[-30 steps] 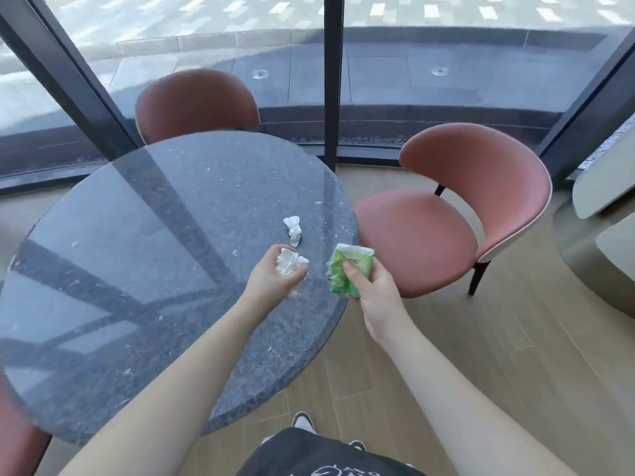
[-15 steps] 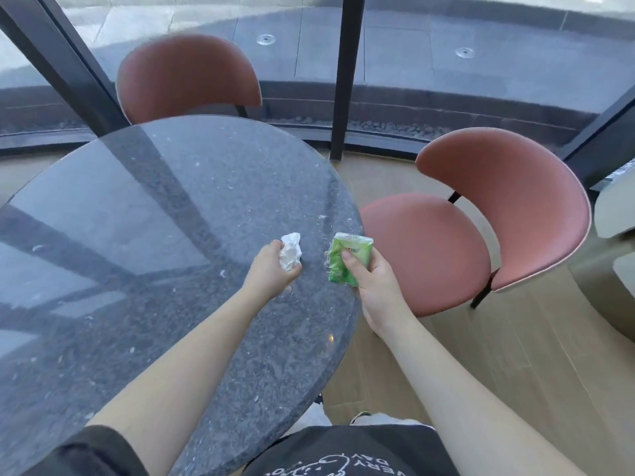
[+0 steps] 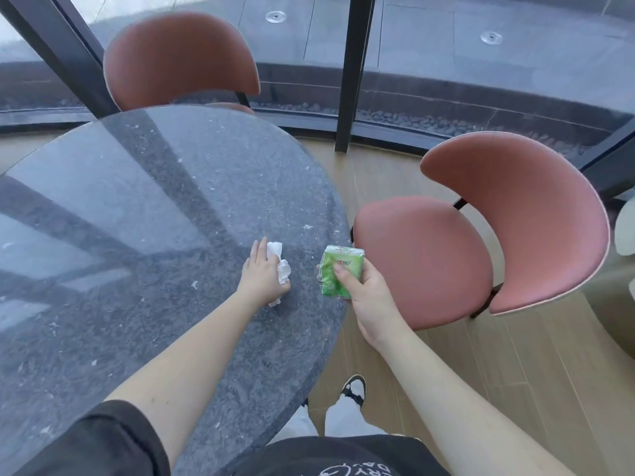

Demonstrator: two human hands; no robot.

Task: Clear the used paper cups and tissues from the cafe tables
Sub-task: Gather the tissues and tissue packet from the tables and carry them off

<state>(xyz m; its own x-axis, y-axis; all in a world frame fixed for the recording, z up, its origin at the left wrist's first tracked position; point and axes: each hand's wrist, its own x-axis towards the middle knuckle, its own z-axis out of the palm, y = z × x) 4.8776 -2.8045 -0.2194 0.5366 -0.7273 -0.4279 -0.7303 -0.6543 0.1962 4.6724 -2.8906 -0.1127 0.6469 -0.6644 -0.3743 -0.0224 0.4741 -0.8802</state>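
Crumpled white tissue (image 3: 279, 266) fills our left hand (image 3: 263, 274) on the round grey stone worktop (image 3: 137, 207); beside it our right hand (image 3: 364, 290) grips a green plastic packet (image 3: 340, 269).

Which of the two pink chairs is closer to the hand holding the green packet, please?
The chair on the right, beside the right hand; the other chair stands across the table.

round grey table (image 3: 137, 207), pink chairs (image 3: 481, 242), windows (image 3: 481, 63)

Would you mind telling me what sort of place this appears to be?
Probably a cafe seating area: a round dark stone table, pink cushioned chairs beside it, and floor-to-ceiling windows facing paved ground outside.
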